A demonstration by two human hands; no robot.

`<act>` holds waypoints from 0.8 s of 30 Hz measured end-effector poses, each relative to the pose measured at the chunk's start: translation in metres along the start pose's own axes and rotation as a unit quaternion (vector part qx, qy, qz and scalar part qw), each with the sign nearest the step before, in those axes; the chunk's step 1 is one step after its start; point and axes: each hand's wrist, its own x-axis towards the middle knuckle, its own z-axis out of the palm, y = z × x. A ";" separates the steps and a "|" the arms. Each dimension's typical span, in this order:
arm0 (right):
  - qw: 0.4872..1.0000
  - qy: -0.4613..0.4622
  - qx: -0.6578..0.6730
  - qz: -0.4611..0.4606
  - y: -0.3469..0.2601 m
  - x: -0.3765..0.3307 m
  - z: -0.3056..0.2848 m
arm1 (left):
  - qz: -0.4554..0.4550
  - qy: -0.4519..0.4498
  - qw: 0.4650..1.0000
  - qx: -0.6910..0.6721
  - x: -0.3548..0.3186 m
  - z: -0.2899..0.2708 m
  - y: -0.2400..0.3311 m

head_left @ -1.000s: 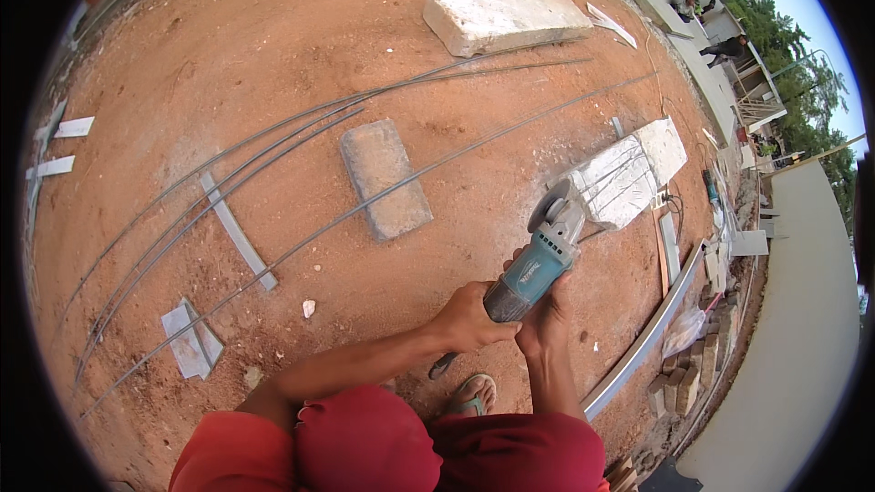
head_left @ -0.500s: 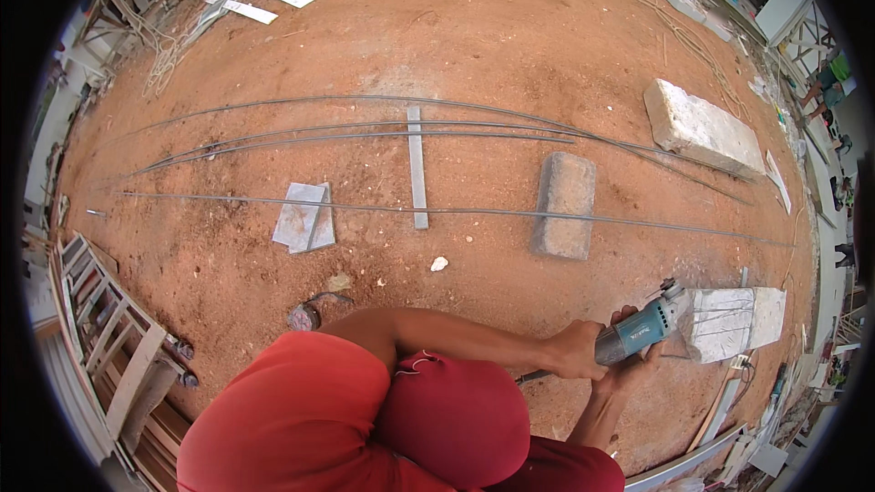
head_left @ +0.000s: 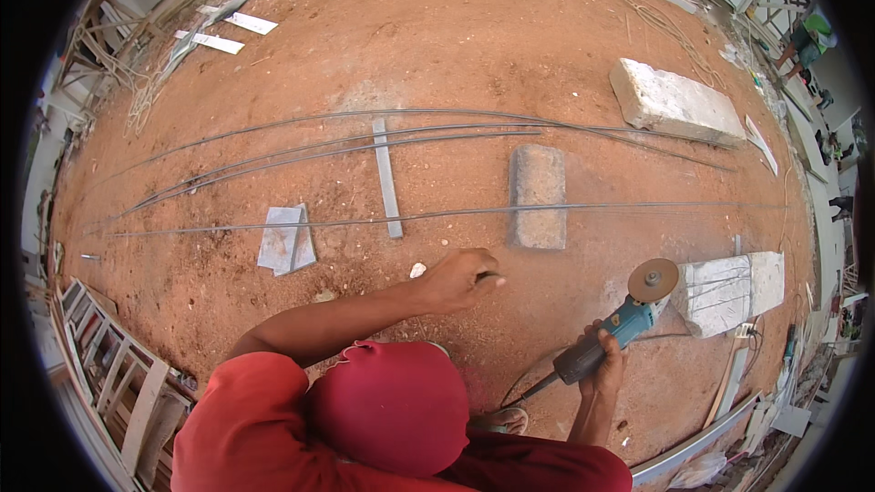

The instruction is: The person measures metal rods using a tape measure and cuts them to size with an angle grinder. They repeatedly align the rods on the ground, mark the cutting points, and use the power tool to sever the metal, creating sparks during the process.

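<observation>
1. Here, right hand wrapped around the dark rear grip of a blue angle grinder, fingers closed firmly on the handle; disc lifted off the ground and turned up toward the camera, apparently kept away from the soil and the leg.
2. Black power cord trailing from the grinder's tail toward the foot, slack on the dirt.
3. Left hand stretched forward low over the red dirt ground, fingers curled narrow around something small and dark at the tips; too small to tell what.
4. Long steel rebar rod lying just beyond that hand, running across the grey concrete block, seemingly propped there to hold the steel clear of the soil.
5. More rebar rods farther out, resting across a flat grey strip laid crosswise.
6. White concrete slab just beside the disc, thin rods lying on top, likely a cutting support.
7. Larger white slab well apart at upper right; folded grey sheet left of the strip.
8. No containers in view: nothing boxed, bagged or bucketed near either hand.
</observation>
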 end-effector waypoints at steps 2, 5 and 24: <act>0.999 0.041 0.008 -0.009 -0.002 -0.002 -0.022 | -0.073 0.205 0.935 0.279 -0.040 -0.075 -0.039; 0.998 0.067 0.011 0.011 -0.023 -0.007 -0.040 | -0.145 0.141 0.870 0.449 -0.137 -0.174 -0.103; 0.995 0.049 -0.030 -0.085 -0.039 -0.018 -0.053 | -0.137 0.054 0.898 0.414 -0.007 -0.079 -0.089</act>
